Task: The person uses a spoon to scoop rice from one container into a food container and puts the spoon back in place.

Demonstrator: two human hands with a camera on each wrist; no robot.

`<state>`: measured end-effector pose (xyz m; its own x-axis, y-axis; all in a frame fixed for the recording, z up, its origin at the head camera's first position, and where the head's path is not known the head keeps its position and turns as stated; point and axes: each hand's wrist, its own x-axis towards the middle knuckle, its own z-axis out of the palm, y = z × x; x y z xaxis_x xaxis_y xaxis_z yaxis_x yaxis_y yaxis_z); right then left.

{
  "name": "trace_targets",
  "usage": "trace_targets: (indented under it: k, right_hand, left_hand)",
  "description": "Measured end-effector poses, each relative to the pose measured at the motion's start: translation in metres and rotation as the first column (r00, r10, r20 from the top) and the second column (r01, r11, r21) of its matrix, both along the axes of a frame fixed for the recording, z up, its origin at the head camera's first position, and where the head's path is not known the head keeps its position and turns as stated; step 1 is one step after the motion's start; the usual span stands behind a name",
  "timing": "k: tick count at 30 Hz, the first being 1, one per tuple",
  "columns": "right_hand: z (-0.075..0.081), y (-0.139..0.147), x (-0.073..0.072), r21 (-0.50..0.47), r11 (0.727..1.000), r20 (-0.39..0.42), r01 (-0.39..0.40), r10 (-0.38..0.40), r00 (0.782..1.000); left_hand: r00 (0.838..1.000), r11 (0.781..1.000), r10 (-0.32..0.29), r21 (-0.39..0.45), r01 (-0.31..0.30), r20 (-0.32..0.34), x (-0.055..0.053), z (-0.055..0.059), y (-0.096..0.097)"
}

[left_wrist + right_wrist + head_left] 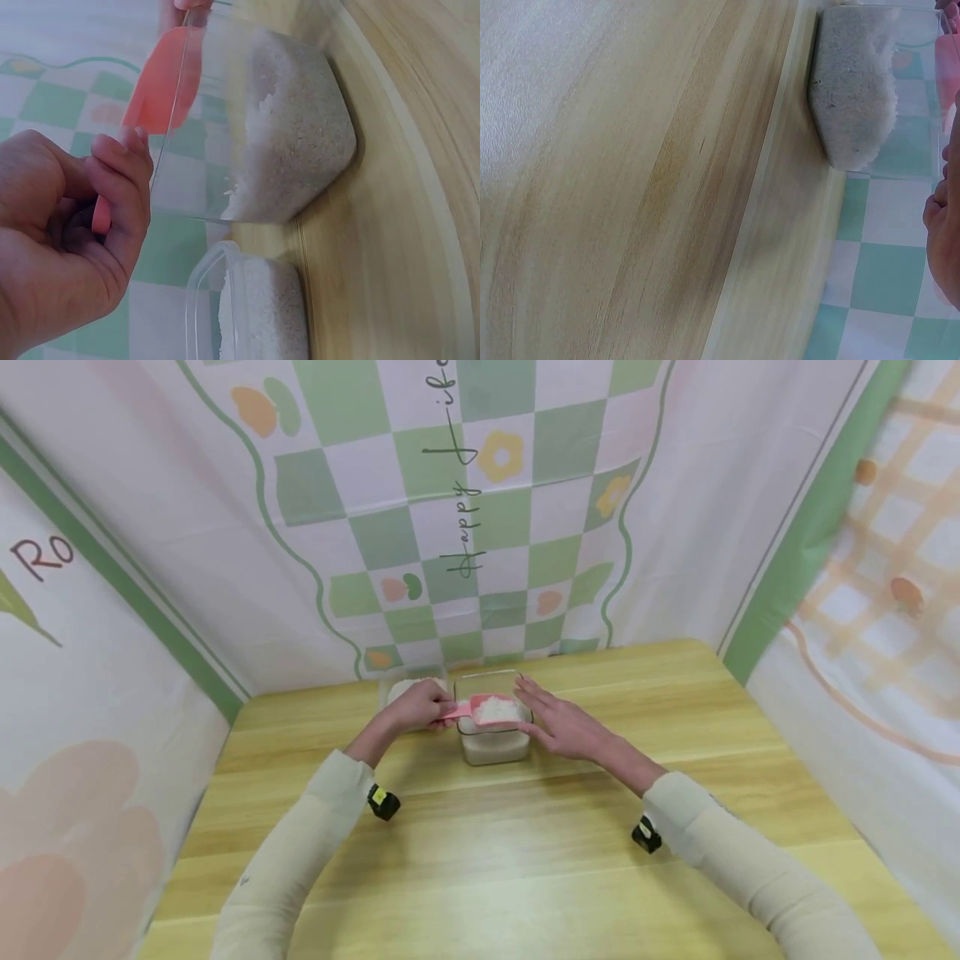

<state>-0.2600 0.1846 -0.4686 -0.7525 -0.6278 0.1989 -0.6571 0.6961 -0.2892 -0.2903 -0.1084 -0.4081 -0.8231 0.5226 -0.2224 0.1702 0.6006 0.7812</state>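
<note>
My left hand [422,706] grips the handle of a pink scoop [157,86], its fingers curled round it. White rice [498,710] fills the scoop, which lies level across the top of a clear square container [495,748]. In the left wrist view, more rice is heaped inside that container, up against its wall. At the container's right rim is my right hand [566,727], fingers straight and spread, fingertips beside the scoop's front end. Only part of this hand enters the right wrist view, at the edge.
A second, lower clear container [247,300] with white grains stands just left of the first, partly hidden by my left hand in the head view. Both stand near the back edge of the wooden table [510,860], before a checkered cloth [450,527].
</note>
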Motion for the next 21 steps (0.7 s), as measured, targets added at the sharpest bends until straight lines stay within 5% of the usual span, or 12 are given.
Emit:
trace_targets:
  k: [9, 21]
  right_hand:
    - [0.000, 0.000, 0.000, -0.008, 1.000, -0.004, -0.005, 0.005, 1.000]
    - [-0.002, 0.001, -0.002, -0.013, 1.000, -0.019, -0.017, 0.017, 1.000]
  left_hand:
    - [0.997, 0.996, 0.044, 0.072, -0.049, 0.063, 0.004, 0.001, -0.015]
    - [0.996, 0.994, 0.083, 0.073, -0.085, 0.030, 0.006, 0.007, -0.040]
